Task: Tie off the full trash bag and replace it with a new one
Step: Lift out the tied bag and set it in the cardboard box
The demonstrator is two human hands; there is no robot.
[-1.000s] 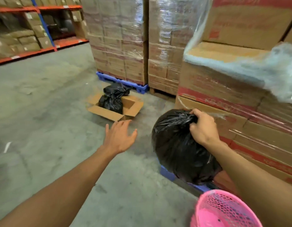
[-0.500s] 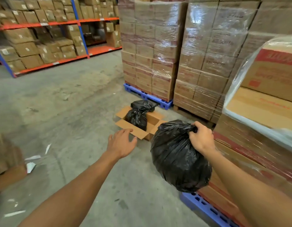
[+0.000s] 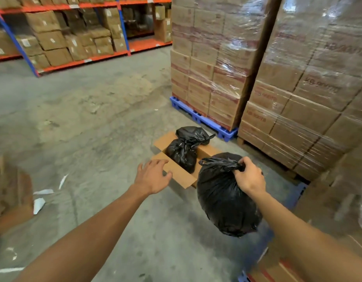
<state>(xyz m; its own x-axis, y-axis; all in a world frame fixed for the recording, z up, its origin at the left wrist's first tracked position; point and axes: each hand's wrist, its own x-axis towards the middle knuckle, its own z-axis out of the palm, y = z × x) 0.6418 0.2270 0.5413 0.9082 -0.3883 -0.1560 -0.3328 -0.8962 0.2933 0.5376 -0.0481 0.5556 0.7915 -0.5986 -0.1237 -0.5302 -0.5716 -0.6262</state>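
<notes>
A full black trash bag [image 3: 222, 202] hangs in the air, its neck twisted shut. My right hand [image 3: 249, 178] grips that neck from the right. My left hand [image 3: 153, 176] is stretched forward with fingers spread, holding nothing, just left of an open cardboard box [image 3: 176, 171] on the floor. Two more tied black bags [image 3: 184, 149] sit in that box. The pink bin is out of view.
Shrink-wrapped pallets of cartons [image 3: 214, 64] on a blue pallet [image 3: 200, 119] stand ahead and to the right. Orange and blue racking [image 3: 74, 33] with boxes lines the back left. A brown box [image 3: 11, 194] and paper scraps [image 3: 42, 198] lie on the concrete floor at left.
I have moved forward toward the open box, carrying the bag in my right hand. The pink bin has dropped out of view. My left hand now reaches close to the box flap.
</notes>
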